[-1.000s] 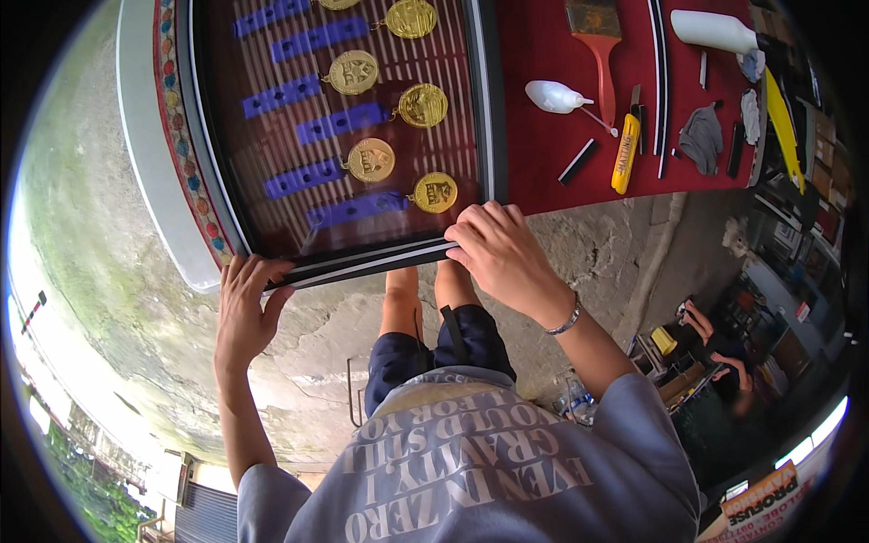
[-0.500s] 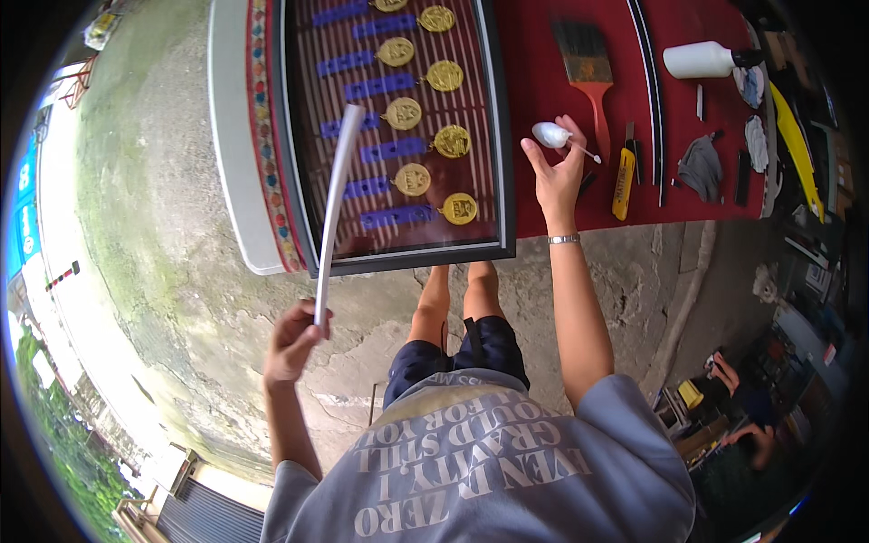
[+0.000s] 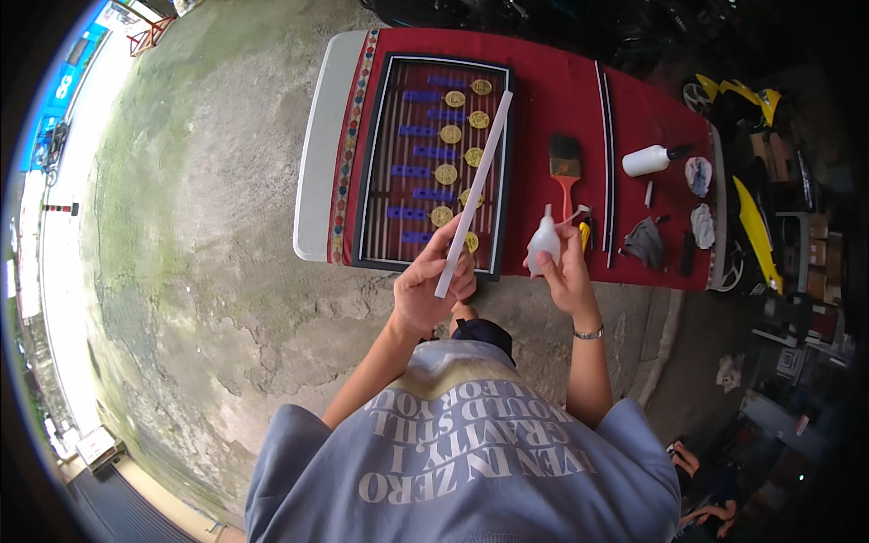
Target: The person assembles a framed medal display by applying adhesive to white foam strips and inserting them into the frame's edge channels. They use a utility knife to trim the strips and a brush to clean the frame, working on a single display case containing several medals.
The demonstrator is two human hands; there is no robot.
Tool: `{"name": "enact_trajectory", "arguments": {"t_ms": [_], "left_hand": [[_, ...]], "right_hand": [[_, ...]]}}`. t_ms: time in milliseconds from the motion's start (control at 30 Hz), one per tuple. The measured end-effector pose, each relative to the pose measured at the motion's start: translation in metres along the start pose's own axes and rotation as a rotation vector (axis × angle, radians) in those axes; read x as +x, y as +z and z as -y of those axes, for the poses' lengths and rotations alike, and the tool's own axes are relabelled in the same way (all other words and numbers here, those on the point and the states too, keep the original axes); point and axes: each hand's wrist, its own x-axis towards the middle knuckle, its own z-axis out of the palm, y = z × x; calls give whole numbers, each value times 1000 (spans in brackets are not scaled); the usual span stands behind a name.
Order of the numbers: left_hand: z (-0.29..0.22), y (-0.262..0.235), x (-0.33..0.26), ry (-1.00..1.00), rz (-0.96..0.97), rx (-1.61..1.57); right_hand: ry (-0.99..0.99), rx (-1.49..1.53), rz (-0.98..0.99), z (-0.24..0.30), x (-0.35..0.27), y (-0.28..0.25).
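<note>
Head: strip point(image 3: 476, 192) in left hand point(image 3: 424, 285)

Daylight blown out far L, floor point(image 3: 226, 271) softly lit, R bg dim, rim dark w/ distortion.

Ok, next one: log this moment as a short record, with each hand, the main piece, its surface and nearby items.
Left hand: gripping a white strip near its lower end
Right hand: holding a small white squeeze bottle
Main piece: dark frame with gold medals on purple ribbons
Surface: table with red cloth
Nearby: brush, larger white bottle on its side, grey rag
</note>
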Motion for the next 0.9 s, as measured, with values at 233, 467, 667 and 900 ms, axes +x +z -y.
{"name": "enact_trajectory", "arguments": {"t_ms": [233, 467, 667, 900], "left_hand": [[0, 50, 13, 91, 120, -21], [-10, 74, 3, 147, 13, 38], [-5, 91, 3, 178, -40, 59], [-3, 109, 2, 185, -172, 119]], "right_hand": [[-68, 355, 99, 85, -33, 33], [-196, 666, -50, 88, -29, 68], [-156, 679, -66, 109, -29, 79], [-208, 499, -74, 115, -26, 72]]}}
